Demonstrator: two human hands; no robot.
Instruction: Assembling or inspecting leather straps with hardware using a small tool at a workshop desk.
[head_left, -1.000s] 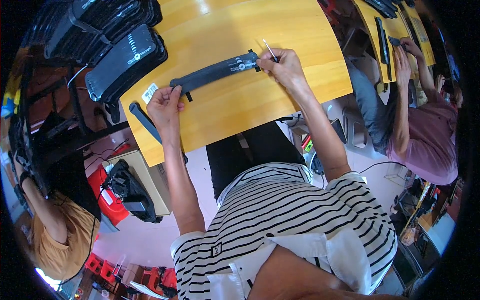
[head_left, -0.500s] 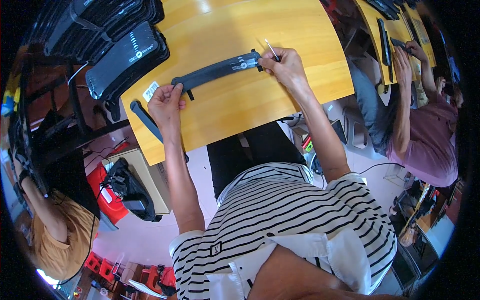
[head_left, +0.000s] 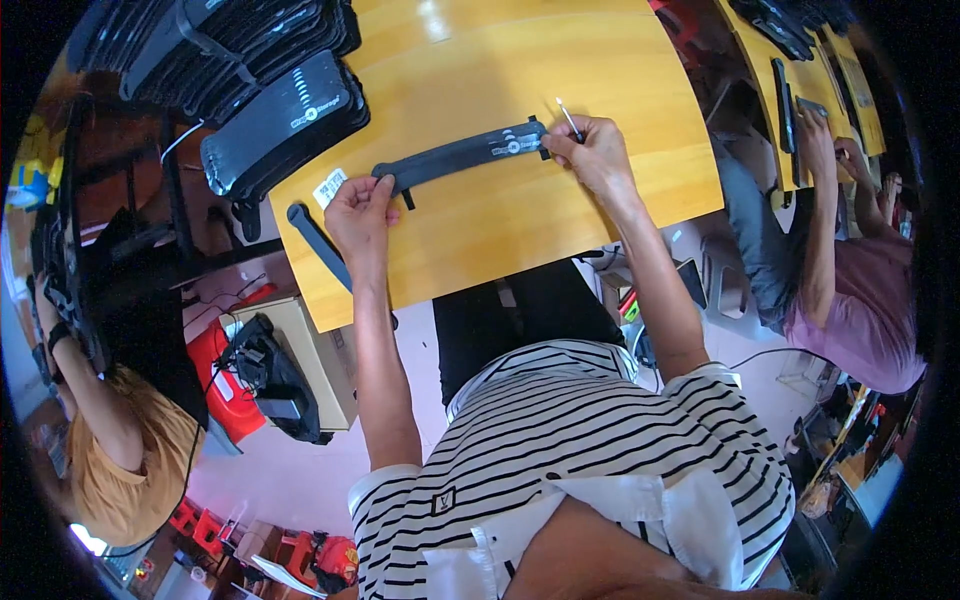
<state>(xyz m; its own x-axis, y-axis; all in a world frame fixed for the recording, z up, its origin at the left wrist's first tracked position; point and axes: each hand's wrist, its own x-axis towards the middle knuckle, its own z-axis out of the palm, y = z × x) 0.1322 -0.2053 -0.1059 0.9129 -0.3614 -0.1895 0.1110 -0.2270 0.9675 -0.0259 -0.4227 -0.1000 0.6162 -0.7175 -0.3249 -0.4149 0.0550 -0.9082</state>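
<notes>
Left hand [head_left: 360, 215] pinches the near end of a long dark strap-like piece [head_left: 455, 157] lying flat across the yellow wooden table [head_left: 600, 200], while the right hand [head_left: 597, 152] presses its far end and grips a thin white-tipped stick [head_left: 568, 117] between the fingers. Stacks of similar black curved panels [head_left: 270, 110] sit at the table's left corner beside a small white label [head_left: 328, 186], with another dark strip [head_left: 318, 245] along the table edge, and a second person in a mauve shirt [head_left: 860, 320] works at a neighbouring table on the right.
</notes>
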